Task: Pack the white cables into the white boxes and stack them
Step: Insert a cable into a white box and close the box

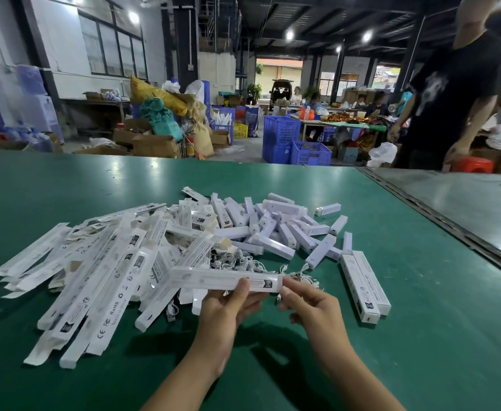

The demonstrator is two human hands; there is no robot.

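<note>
- Head view: a long white box is held level above the green table, just in front of the piles.
- The box is gripped near its middle by the left hand, with the thumb on the near face and the fingers curled under it.
- The right end of the box is pinched by the right hand.
- A tangle of white cables is seen on the table just behind the held box.
- A pile of printed long boxes is spread to the left, and a heap of short white boxes lies further back.
- Two closed long boxes are laid side by side, touching, to the right of the hands.
- A person in a black shirt is seen standing beyond the far right corner, near blue crates.
</note>
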